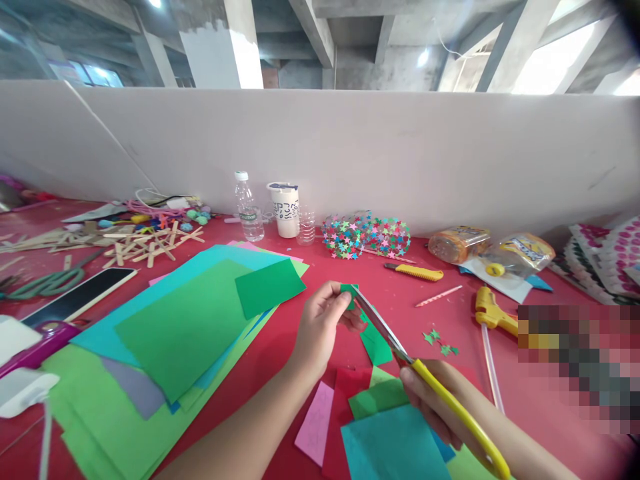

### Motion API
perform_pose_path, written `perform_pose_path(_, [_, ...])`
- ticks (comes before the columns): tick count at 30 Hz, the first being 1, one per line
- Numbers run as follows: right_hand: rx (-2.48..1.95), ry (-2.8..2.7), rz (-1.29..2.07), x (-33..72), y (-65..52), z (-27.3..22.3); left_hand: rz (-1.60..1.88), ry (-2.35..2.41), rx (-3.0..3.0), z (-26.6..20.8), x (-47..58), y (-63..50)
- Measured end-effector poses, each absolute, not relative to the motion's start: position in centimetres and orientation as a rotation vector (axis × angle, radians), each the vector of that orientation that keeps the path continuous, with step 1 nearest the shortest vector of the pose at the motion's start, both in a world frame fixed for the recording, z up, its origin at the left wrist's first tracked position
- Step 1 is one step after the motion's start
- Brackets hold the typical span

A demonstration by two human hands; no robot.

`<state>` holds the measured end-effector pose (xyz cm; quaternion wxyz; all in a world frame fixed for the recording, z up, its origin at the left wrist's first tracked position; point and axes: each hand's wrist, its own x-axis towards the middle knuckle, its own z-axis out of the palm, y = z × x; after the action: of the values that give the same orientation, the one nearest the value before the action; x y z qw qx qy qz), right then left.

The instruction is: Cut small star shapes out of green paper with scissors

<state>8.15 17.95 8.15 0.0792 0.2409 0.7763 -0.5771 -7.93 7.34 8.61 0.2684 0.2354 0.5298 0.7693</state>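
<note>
My left hand (320, 317) pinches a small piece of dark green paper (349, 288) between thumb and fingers, above the middle of the red table. My right hand (425, 390) grips yellow-handled scissors (463, 417). Their blades point up and to the left, with the tips at the paper's right edge. Whether the blades are apart is hard to see. Just below the blades is a green paper strip (377, 345); I cannot tell if it joins the held piece. Under my right hand lie teal paper (393, 447) and other coloured scraps, with a pink piece (316, 423) beside them.
Stacked green and blue sheets (185, 327) cover the left side. A phone (80, 293) and wooden sticks (150, 243) lie beyond. Behind stand a bottle (247, 207), a cup (285, 210) and star-filled containers (345, 237). Rightward are a yellow cutter (417, 271) and glue gun (493, 312).
</note>
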Motion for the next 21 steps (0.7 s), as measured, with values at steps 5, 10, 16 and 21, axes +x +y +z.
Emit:
perform_pose_path(5, [0.755,2.352,-1.702,8.16,17.72,8.22,2.063,1.372,0.609,8.56,-7.95,7.39])
perform_pose_path(10, [0.772,2.365,-1.693,8.07,17.77,7.92,2.031,1.28,0.558,8.47,-8.0,7.4])
perform_pose_path(16, [0.764,2.348,-1.669,8.02,18.04,7.41,2.087,1.372,0.605,8.54,-8.18,7.28])
perform_pose_path(21, [0.698,2.34,-1.699,8.2,18.17,7.61,2.095,1.494,0.721,8.44,-8.16,7.16])
